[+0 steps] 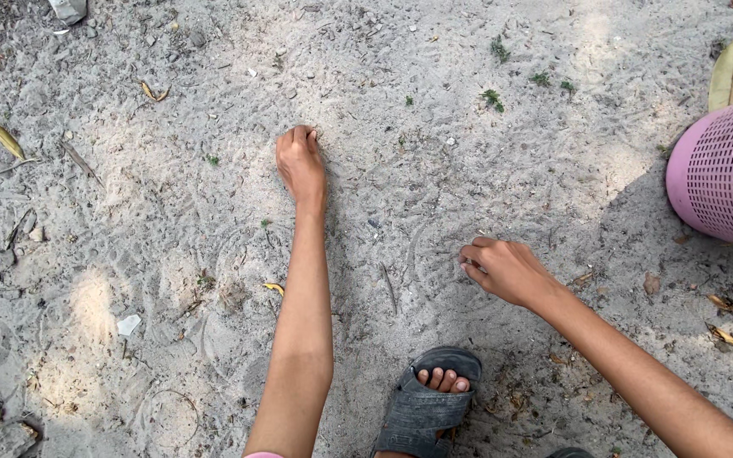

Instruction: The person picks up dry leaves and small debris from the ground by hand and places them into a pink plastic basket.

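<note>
My left hand [300, 162] reaches far forward over the sandy ground [434, 153], its fingers curled down and touching the sand; whether it holds anything is hidden. My right hand [502, 268] is lower and nearer to me, fingers bent and pinched together at the sand, with something small and pale between the fingertips that I cannot identify. My foot in a dark sandal [424, 405] stands between my two arms at the bottom.
A pink perforated plastic basket [727, 174] lies on its side at the right edge. Dry yellow leaves [3, 137] and twigs lie scattered around. A pale scrap [128, 324] rests at lower left, and small green sprouts [492, 98] grow farther ahead.
</note>
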